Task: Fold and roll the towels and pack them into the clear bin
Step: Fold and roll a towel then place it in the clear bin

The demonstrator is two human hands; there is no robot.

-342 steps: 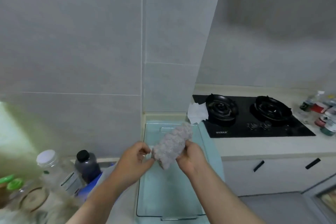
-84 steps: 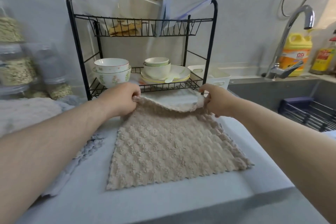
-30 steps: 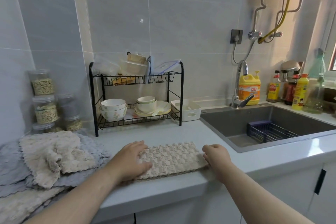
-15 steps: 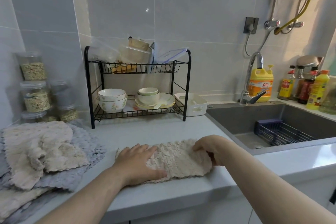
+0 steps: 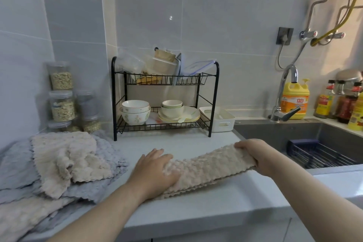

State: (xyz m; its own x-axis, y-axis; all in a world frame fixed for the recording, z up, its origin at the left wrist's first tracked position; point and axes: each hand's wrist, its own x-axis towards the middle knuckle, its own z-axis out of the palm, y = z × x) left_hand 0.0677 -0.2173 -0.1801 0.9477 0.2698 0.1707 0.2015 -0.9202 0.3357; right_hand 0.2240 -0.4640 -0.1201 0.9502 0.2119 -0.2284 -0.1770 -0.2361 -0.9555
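A: hand states?
B: left hand [image 5: 155, 171] is flat, fingers straight, palm down, pressing the left end of the folded towel [image 5: 208, 169]. The right hand [image 5: 253, 155] has its fingers curled over the right end and grips it. That end sits a little off the surface [image 5: 196, 208].
A: towel axis?
B: It's a long narrow strip. The long axis runs left to right along the front of the surface, with the right end angled slightly away, toward the sink [image 5: 275, 135]. There's one hand on each end, so neither is nearer.
A: roll direction?
B: My read is along the long axis, from the raised right end in toward the left hand, with the left as anchor. The reverse is possible, can't rule it out.
A: remaining stock?
B: There's a pile of loose towels [image 5: 64, 163] left of the left hand, near the strip but apart from it, beige on grey. The dish rack [image 5: 165, 100] is behind, well apart.
A: bin?
B: clear bin isn't in view, so I can't tell which way packing goes.
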